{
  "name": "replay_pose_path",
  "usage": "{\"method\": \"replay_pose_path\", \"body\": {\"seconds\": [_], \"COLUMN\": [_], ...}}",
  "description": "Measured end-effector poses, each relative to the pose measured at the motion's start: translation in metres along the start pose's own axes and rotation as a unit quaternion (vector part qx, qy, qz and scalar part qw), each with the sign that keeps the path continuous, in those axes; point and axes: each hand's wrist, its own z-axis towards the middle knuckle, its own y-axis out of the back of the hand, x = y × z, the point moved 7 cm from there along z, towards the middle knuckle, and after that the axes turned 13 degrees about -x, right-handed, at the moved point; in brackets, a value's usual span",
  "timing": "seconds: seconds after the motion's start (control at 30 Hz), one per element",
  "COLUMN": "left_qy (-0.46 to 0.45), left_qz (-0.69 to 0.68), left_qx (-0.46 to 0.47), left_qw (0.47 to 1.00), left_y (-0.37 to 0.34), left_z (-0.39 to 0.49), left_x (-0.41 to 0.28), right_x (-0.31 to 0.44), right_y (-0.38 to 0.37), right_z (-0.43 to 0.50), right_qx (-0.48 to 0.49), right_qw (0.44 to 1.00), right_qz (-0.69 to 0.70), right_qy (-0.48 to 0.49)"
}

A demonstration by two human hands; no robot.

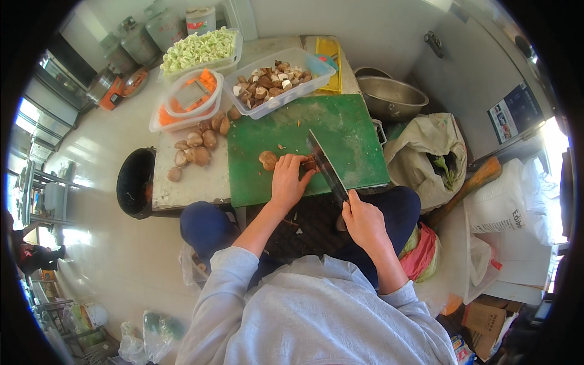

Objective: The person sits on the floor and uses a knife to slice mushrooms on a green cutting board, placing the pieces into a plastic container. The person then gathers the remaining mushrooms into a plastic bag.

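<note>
My right hand [365,221] grips the handle of a cleaver [327,166], its wide blade against a brown mushroom [311,163] on a green cutting board [283,123]. With its fingertips my left hand [289,180] holds that mushroom, left of the blade; part of it is hidden by the fingers. Another whole mushroom [268,160] lies on the board beside my left hand. More whole mushrooms [200,156] are heaped on the table left of the board. Cut mushroom pieces [264,82] fill part of a clear plastic tub [292,106] behind the board.
Tubs of orange pieces [169,116] and chopped pale green vegetable [198,50] stand at the back left. A yellow tray [336,84] lies behind the board. Metal bowls [392,98] and an open sack [410,146] are at the right, a black bin [136,182] at the left.
</note>
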Motion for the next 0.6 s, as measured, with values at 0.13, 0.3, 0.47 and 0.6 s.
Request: {"method": "replay_pose_path", "body": {"seconds": [0.13,0.3,0.47,0.6], "left_qy": [0.004,0.0,-0.018,0.024], "left_qz": [-0.01,-0.001,0.008,0.057], "left_qx": [-0.003,-0.003,-0.053,-0.13], "left_qw": [1.0,1.0,0.998,0.99], "left_y": [0.0,0.0,0.021,0.064], "left_z": [-0.002,0.0,0.003,0.009], "left_x": [0.002,0.001,-0.005,0.027], "right_x": [0.003,0.009,0.012,0.013], "right_y": [-0.002,-0.017,-0.022,-0.005], "right_z": [0.003,0.02,0.03,0.02], "right_qx": [0.02,0.021,-0.004,-0.051], "right_qw": [1.0,0.998,0.999,0.998], "right_qz": [-0.01,-0.043,-0.034,0.022], "right_qy": [0.01,0.042,0.039,0.035]}}
